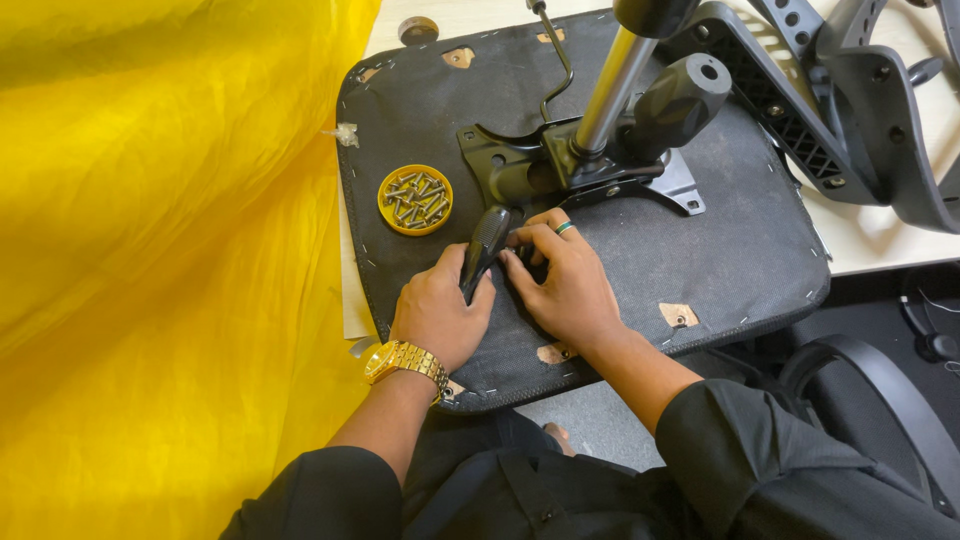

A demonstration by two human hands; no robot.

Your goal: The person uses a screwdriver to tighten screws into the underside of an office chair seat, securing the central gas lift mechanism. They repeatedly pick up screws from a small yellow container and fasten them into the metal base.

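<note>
Dish of screws [415, 199] on upturned seat [720, 250], left of metal mechanism [570, 165], hands just before it

Black long sleeves [740, 450] pushed up the forearms, a chunky gold link watch [405, 362] on the left wrist, a green band ring [565, 228] on a right finger.

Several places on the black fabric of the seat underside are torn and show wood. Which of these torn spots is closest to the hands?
The torn patch at the front edge of the upturned black seat pad, just under the right hand. The others lie farther right or along the far edge.
</note>
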